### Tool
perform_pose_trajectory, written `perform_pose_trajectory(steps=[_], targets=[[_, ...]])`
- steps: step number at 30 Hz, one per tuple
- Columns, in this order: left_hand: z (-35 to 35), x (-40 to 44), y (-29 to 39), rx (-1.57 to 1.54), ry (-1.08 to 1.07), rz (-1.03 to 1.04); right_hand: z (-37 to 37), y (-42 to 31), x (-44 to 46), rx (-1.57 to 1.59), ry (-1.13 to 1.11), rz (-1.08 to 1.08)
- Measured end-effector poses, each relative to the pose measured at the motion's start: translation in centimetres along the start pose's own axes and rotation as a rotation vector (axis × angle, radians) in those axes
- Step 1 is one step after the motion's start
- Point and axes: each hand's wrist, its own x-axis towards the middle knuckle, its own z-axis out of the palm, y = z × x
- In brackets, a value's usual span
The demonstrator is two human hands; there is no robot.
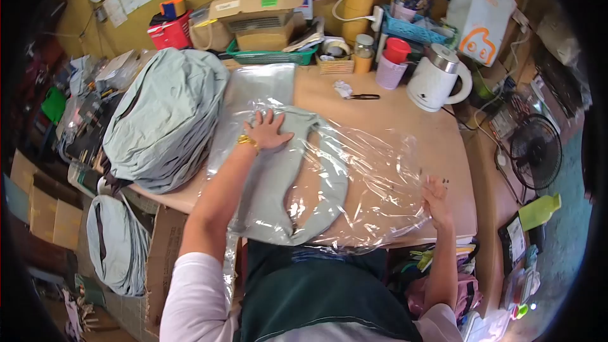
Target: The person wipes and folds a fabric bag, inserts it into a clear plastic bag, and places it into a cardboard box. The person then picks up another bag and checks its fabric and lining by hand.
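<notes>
My left hand (269, 130) lies flat with its fingers spread, pressing on a pale grey-green cloth item (269, 183). That cloth has a curved, looped shape and seems to lie inside a clear plastic bag (380, 180), which spreads wrinkled over the table to the right. At the bag's right edge, my right hand (437, 202) pinches the film, its fingertips partly lost in glare. Under and beyond my left hand are more flat clear plastic bags (263, 82). A large folded pile of the same grey-green cloth (168, 117) stands left of my left hand.
Along the table's (418, 133) back stand a cardboard box (263, 12) in a green tray, a jar (363, 54), a red cup (397, 50) and a white kettle (434, 82). A small cutter (365, 96) lies before them. A fan (535, 152) is at right; more cloth (117, 247) hangs lower left.
</notes>
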Motion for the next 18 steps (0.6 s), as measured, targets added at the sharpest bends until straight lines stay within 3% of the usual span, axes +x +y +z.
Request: perform_pose_trajectory(steps=[2,4,6,9,10,11,12,14,16,17,18], targets=[[-4.5,-2.0,3.6,-0.028,0.016,0.208,2.9,-4.3,-0.5,0.128,-0.066,-0.024],[-7.2,-5.3,10.3,-0.483,0.202,0.753,6.2,-8.2,-0.2,0.205,-0.199,-0.044],[-10.0,-10.2,16.6,-0.584,0.447,0.929,8.5,-10.9,0.5,0.198,-0.259,-0.046],[-12.9,-9.6,16.2,-0.374,0.441,0.924,8.6,-13.6,2.2,0.26,-0.42,-0.231],[-14.6,-9.1,14.8,-0.354,0.531,0.989,7.3,-14.1,2.9,0.06,-0.466,-0.222],[-16.3,-8.8,13.3,-0.373,0.482,0.965,6.1,-14.4,3.2,-0.141,-0.508,-0.213],[-18.0,-8.6,11.6,-0.391,0.434,0.939,5.4,-14.7,3.2,-0.137,-0.505,-0.223],[-21.0,-8.3,7.6,-0.847,0.135,0.702,4.2,-15.3,2.9,-0.271,-0.582,-0.192],[-22.5,-7.3,4.1,-1.255,0.196,0.868,2.5,-15.1,3.2,-0.369,-0.605,-0.202],[-22.9,-6.9,1.8,-1.498,0.147,0.799,1.7,-14.9,3.2,-0.474,-0.625,-0.201],[-23.5,-6.4,-0.4,-1.544,0.06,0.839,1.2,-14.2,3.5,-0.472,-0.629,-0.208]])
